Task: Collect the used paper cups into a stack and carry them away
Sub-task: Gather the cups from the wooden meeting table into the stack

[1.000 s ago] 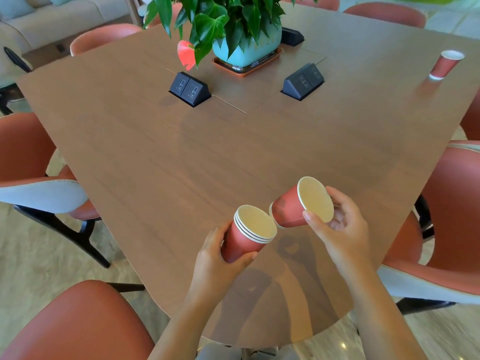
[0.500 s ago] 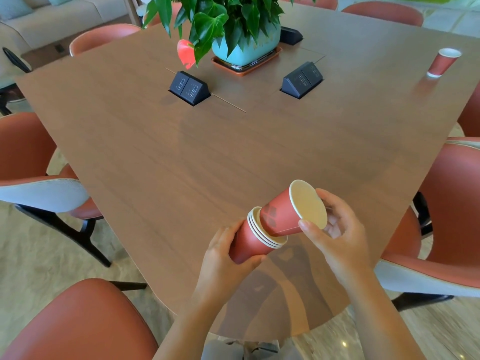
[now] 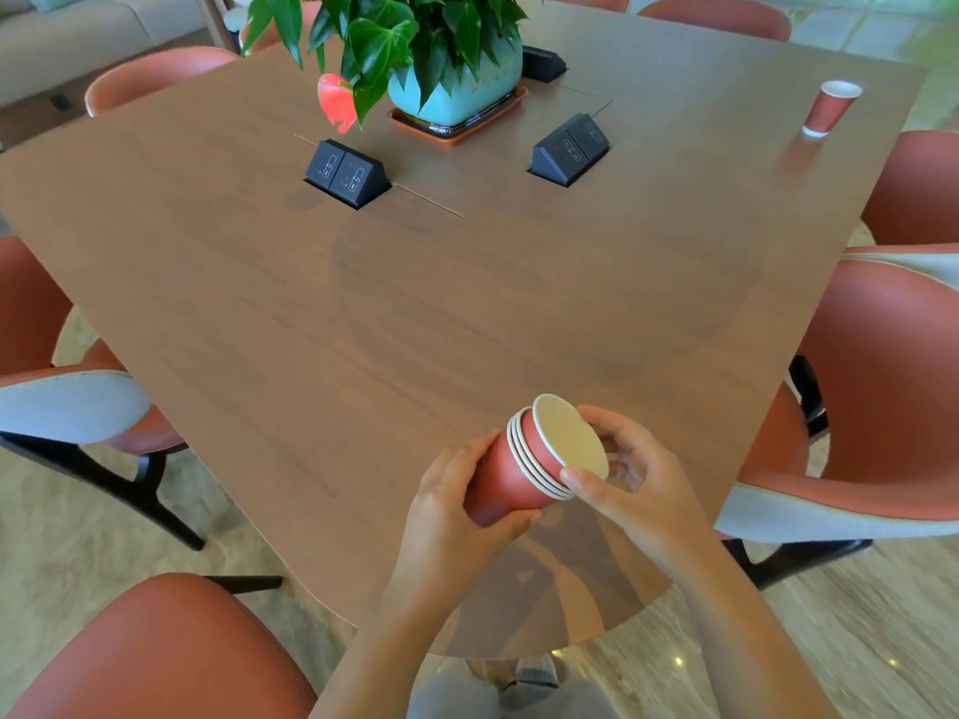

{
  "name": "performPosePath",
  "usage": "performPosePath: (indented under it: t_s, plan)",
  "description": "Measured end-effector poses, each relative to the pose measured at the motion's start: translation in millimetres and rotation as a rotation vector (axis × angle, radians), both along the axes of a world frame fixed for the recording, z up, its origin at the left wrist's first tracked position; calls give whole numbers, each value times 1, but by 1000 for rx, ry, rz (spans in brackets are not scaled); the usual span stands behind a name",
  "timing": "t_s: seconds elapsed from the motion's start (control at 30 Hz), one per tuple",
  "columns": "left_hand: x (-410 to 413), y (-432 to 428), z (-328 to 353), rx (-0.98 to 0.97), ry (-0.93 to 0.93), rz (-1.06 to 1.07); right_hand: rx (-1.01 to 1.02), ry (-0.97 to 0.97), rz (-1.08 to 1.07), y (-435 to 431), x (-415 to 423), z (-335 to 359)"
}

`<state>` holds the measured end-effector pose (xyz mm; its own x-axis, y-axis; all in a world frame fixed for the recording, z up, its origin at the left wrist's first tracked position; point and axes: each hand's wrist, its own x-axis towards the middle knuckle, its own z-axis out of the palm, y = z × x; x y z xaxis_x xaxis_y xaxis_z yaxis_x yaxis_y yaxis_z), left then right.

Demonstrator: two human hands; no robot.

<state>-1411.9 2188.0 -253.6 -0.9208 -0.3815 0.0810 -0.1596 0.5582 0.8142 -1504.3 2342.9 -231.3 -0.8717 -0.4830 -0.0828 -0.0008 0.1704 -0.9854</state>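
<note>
Cups [image 3: 511, 472], nested in a tilted stack, sit gripped in our left hand [image 3: 446, 516]; our right hand [image 3: 633, 480] pinches the top rim. One lone cup [image 3: 829, 109] stands well beyond, right of the potted plant [image 3: 451, 85].

Both hands up front, close together
L hand [image 3: 446, 511] wrapped round cup stack [image 3: 511, 472]; R hand [image 3: 630, 477] fingertips on its rim.

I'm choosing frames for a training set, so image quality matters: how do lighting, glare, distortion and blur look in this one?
Head view: soft daylight, with a pale sheen across the table and faint shadows under the hands; wide-angle bending curves the table edges and chairs; the stack of cups, left hand and right hand are sharp, the far cup slightly soft, the floor at lower right smeared.
</note>
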Motion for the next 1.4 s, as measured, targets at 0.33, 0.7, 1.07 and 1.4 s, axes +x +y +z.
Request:
performPosePath:
  t_s: [0.33,0.7,1.07,1.4]
  plan:
    - [-18,6,24,116,47,-173,-36,-53,-187,10,16,18]
    - [-62,40,50,334,98,-463,86,93,-546,39,32,77]
    - [-73,98,58,674,45,-579,366,335,-840,101,82,76]
    - [-94,208,48,649,-2,-717,824,437,-1040,215,97,48]
